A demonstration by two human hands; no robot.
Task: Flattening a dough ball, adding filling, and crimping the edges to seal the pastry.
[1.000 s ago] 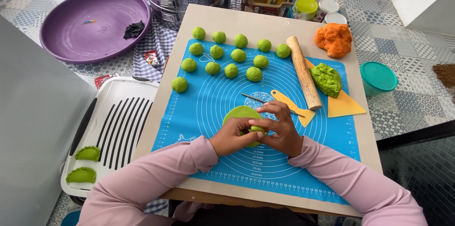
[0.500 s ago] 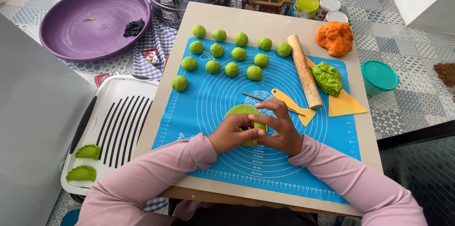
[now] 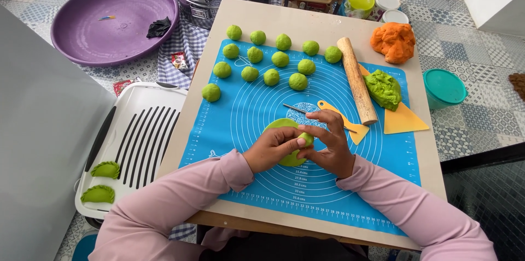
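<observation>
I have one view only, from the camera on my head, looking steeply down over my own arms onto the low table (image 3: 229,25) in front of me. It faces forward and down, so my sleeves enter from the bottom edge and the far table edge sits near the top. It is close enough for the blue mat (image 3: 328,195) to fill the middle, with tiled floor (image 3: 481,108) around it. No second view shares the scene.

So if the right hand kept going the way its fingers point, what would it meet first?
The right hand points left, fingertips already on the green dough disc; just beyond is the left hand.
</observation>
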